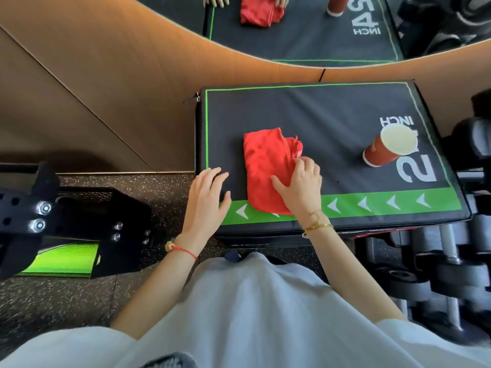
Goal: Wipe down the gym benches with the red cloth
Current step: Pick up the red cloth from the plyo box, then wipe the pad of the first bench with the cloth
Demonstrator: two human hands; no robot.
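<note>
A folded red cloth [265, 166] lies on top of a black padded gym box [332, 120] with green edging and white arrows. My right hand [301, 185] lies on the cloth's right side, fingers curled onto its folded edge and thumb spread over the fabric. My left hand [208, 200] rests flat with straight fingers on the box's near left corner, just left of the cloth and apart from it.
A red paper cup [385, 150] stands on the box at the right. Dumbbells on a rack [451, 261] crowd the right side. A black and green bench frame [66, 229] sits on the speckled floor at left. A mirror [305, 27] above the wooden wall reflects the box.
</note>
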